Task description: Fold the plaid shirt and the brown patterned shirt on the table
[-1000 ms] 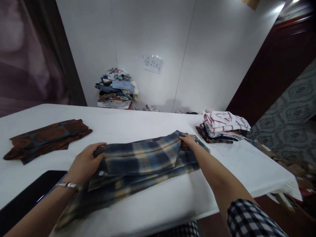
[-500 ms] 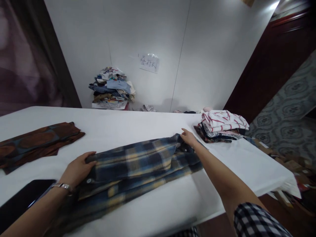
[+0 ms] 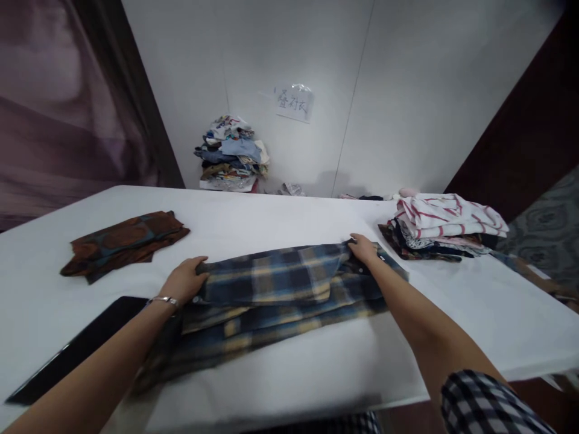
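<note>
Our left hand [image 3: 184, 280] has the near-side end of the plaid shirt's [image 3: 275, 280] upper flap between thumb and fingers. Right hand [image 3: 363, 248] is on the shirt's far end, fingers at the top edge; can't tell if it's pinching or just resting. Shirt spans between our hands, spilling toward us on the white tabletop [image 3: 312, 367].

Risk: pulling unevenly could skew the flap, and the loose layers below our left hand look likely to bunch. Black slab [image 3: 72, 355] beside our left forearm could snag cloth if dragged that way.

Vs half a second ago: view swung left; right index finger was raised, now down at the cloth. Fold layout about unchanged.
</note>
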